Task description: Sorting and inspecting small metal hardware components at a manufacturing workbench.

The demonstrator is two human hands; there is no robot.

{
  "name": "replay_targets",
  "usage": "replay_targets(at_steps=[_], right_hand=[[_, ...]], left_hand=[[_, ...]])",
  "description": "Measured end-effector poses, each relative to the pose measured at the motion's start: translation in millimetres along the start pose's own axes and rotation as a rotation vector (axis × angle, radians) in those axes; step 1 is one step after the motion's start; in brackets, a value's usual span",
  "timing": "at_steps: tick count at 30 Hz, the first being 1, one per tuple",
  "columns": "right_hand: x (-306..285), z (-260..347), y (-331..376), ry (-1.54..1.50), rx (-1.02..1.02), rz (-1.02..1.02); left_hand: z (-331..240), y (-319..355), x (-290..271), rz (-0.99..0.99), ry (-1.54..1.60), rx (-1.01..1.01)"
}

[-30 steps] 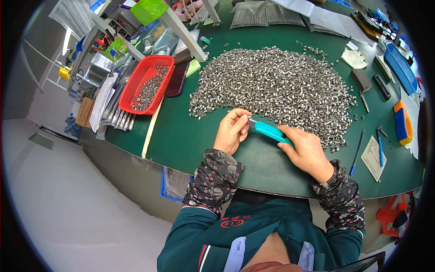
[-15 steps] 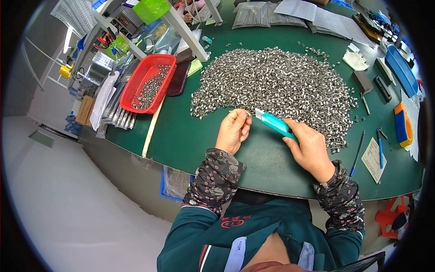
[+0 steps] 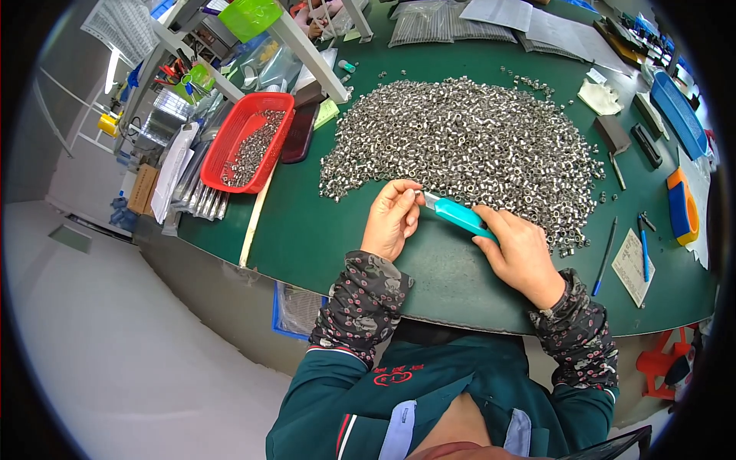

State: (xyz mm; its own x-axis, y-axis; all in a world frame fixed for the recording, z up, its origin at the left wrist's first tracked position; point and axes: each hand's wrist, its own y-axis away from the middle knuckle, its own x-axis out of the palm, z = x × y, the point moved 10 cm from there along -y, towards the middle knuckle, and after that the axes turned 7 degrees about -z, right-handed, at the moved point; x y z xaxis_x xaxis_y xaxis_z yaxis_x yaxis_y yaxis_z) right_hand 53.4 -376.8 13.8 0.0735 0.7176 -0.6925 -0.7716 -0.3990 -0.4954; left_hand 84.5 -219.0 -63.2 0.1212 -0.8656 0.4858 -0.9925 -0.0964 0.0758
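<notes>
1. Near the counter's [image 3: 307, 238] front edge, just short of the big pile of small metal parts [image 3: 468, 146], the two hands meet over bare green mat.
2. Left hand [image 3: 392, 220]: its grip is pinched narrow at the fingertips on what looks like one small part, held right at the tip of the teal tool [image 3: 458, 216]; the part itself is too small to make out.
3. Right hand [image 3: 520, 257]: its grip is closed around the rear of the tool, which points left and a little toward the pile, blade end touching the left fingertips.
4. Step in hand, as I judge it: one piece from the pile is being worked or trimmed with the tool tip, piece by piece.
5. Next move likely calls for a fine, steady stroke, with the left fingers kept clear of the tip, and then somewhere to drop the piece; the red tray [image 3: 249, 142] at the left edge already holds similar parts.
6. Edges and room: open mat lies between the pile and the front edge, widest toward the front-left corner. The right side is crowded by pens [image 3: 606, 245], a paper slip [image 3: 633, 266] and an orange-blue block [image 3: 679, 205]. A white frame leg [image 3: 307, 54] stands beside the tray.
</notes>
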Motion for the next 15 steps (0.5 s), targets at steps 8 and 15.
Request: replay_targets(at_steps=[8,15], right_hand=[[2.0,0.6,0.5,0.003,0.0,0.021],[3.1,-0.2,0.6,0.001,0.005,0.033]], left_hand=[[1.4,0.8,0.0,0.007,-0.05,-0.008],[-1.5,0.7,5.1,0.035,-0.01,0.008]])
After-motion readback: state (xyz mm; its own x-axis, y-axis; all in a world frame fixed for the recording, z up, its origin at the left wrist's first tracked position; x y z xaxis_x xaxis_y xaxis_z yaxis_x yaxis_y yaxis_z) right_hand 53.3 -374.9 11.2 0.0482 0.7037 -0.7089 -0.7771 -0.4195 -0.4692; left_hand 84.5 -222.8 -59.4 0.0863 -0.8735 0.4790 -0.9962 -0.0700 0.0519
